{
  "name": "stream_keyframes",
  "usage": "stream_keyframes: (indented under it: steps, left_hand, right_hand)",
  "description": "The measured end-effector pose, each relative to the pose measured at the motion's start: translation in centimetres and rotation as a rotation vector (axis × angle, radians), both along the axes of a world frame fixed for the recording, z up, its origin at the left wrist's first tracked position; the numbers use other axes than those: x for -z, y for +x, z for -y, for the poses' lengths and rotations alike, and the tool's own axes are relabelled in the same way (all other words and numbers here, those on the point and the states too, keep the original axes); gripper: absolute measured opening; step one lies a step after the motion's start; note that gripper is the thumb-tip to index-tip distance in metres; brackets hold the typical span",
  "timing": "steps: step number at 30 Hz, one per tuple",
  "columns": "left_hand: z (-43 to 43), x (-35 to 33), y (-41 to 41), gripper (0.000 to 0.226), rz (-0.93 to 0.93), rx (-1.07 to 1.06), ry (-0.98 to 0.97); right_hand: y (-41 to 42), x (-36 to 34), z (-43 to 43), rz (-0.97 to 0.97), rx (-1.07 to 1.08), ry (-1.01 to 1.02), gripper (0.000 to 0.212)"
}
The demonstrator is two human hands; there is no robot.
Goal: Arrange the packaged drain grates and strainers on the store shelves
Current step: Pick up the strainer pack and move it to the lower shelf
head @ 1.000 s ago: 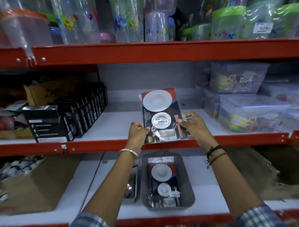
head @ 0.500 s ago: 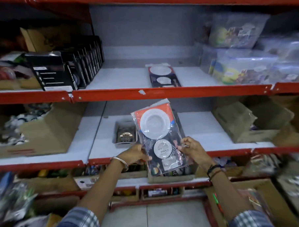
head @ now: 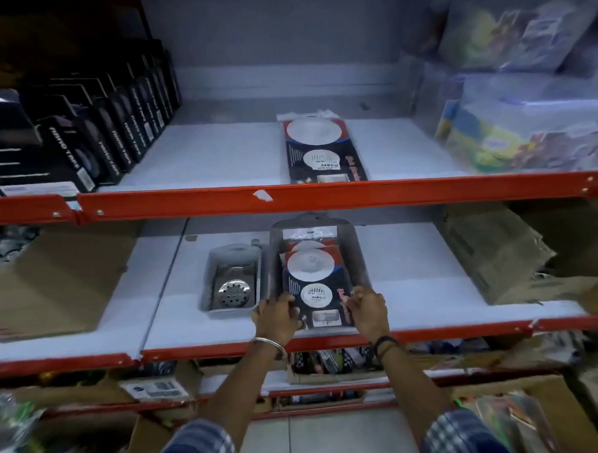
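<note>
A flat strainer packet, black and red with two white discs, lies in a clear plastic tray on the lower shelf, on top of other packets. My left hand grips its lower left edge. My right hand grips its lower right edge. Another strainer packet lies flat on the upper shelf. To the left of the tray sits a smaller clear tray with a round steel drain grate.
Red shelf rails front each level. Black boxes stand in a row at upper left; clear plastic containers fill the upper right. Cardboard boxes sit left and right on the lower shelf.
The packet I held up in front of the shelves has come down into the clear tray on the lower shelf. Both hands still hold its lower edges. My view has moved closer.
</note>
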State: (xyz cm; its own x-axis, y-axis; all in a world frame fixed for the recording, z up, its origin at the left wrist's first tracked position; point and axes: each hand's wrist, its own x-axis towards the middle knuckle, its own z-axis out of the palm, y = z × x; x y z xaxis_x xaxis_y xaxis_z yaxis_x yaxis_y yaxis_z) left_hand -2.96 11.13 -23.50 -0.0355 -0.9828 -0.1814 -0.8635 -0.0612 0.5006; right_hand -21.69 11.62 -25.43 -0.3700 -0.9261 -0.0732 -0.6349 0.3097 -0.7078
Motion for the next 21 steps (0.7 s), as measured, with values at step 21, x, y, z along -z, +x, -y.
stream_keyframes:
  steps: [21]
  left_hand:
    - [11.2,-23.3,-2.9,0.051,0.025,-0.049,-0.231]
  right_hand:
    - [-0.6,-25.2,10.8,-0.485,-0.115,0.103,0.054]
